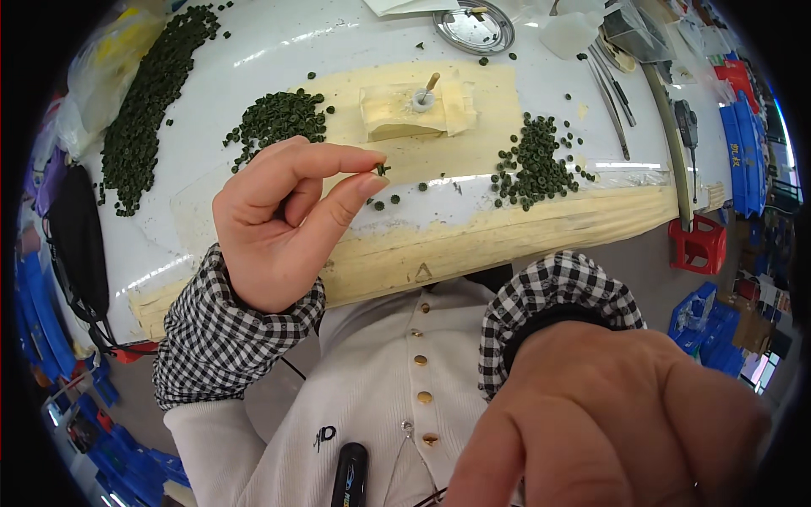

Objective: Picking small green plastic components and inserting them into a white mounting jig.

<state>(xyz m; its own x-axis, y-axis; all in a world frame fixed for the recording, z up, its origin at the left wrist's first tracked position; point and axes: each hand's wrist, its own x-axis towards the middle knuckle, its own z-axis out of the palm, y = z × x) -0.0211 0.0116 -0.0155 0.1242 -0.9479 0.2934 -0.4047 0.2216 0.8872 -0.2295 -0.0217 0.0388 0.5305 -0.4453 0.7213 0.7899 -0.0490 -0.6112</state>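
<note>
1. Filling the 5 o'clock corner, the right hand (608, 422) looms close and blurred; whether it holds anything cannot be told.
2. The left hand (283, 215) pinches a small green ring (383, 170) between thumb and forefinger, at 10 o'clock from the right hand.
3. Beyond, green ring piles (536, 160) flank a taped block (414, 108) on the white table (253, 59).
4. A metal dish (475, 27) sits at 12 o'clock.

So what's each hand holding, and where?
Left hand pinches a small green ring by its edge, thumb and forefinger. Right hand: cannot tell.
</note>
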